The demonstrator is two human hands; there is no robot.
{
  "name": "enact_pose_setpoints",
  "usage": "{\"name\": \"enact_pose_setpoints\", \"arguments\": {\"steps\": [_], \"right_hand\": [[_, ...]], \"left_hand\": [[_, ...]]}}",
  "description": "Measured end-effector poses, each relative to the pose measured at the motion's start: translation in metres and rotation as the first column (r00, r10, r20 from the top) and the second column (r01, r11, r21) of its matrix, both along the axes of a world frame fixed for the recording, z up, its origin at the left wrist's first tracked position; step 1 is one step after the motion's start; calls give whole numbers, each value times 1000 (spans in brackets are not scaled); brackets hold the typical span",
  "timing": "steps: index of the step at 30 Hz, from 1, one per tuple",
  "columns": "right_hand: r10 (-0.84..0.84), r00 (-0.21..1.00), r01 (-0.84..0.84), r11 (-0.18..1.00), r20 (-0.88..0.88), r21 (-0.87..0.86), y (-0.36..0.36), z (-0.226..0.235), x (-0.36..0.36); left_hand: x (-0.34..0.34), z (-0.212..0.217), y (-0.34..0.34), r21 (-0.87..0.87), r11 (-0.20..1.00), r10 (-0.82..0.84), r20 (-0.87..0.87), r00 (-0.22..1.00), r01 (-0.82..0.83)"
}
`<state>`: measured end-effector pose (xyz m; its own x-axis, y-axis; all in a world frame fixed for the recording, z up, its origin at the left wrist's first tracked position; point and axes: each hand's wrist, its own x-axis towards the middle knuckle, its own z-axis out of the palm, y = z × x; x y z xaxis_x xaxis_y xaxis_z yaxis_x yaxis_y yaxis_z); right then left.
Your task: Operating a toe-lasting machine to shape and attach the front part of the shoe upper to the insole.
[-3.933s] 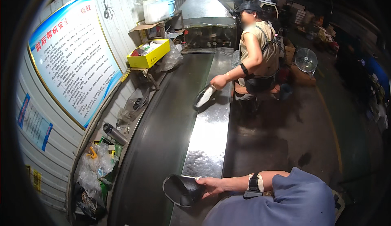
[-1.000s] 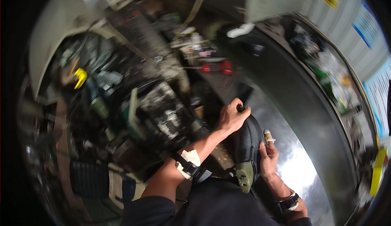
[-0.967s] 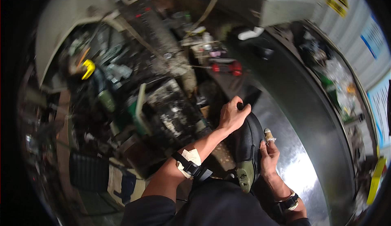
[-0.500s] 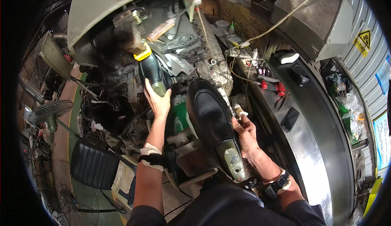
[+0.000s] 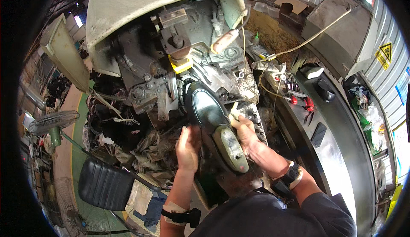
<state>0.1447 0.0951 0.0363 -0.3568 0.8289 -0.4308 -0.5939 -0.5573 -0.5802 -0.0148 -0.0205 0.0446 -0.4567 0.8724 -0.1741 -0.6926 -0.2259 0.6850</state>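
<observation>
Compared with half a second ago, the shoe (image 5: 213, 118) is sitting nearer the machine (image 5: 141, 51), toe pointing to 11 o'clock, heel to 5. The right hand (image 5: 245, 133) is gripping its 3-o'clock side; the left hand (image 5: 187, 149) is hovering open at 8. A yellow pad (image 5: 181, 65) is hanging beyond the toe; a phone (image 5: 318, 134) is lying at 3.

Long dark smooth belt (image 5: 354, 151) carries a white-and-black shoe-shaped piece (image 5: 312, 72), a glossy black piece (image 5: 326, 90) near it; shiny grey metal strip (image 5: 331, 168) alongside bears a flat black rectangular phone (image 5: 318, 134), red-ended metal tool (image 5: 309, 104) farther up
</observation>
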Motion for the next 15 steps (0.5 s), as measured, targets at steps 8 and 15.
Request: {"name": "enact_pose_setpoints", "arguments": {"steps": [8, 15], "right_hand": [[104, 992, -114, 978, 68, 173, 34, -32, -61], [20, 980, -59, 979, 196, 196, 37, -18, -75]], "left_hand": [[-24, -19, 47, -192, 981, 74, 263, 962, -23], [-30, -20, 60, -148, 988, 19, 381, 925, 41]]}}
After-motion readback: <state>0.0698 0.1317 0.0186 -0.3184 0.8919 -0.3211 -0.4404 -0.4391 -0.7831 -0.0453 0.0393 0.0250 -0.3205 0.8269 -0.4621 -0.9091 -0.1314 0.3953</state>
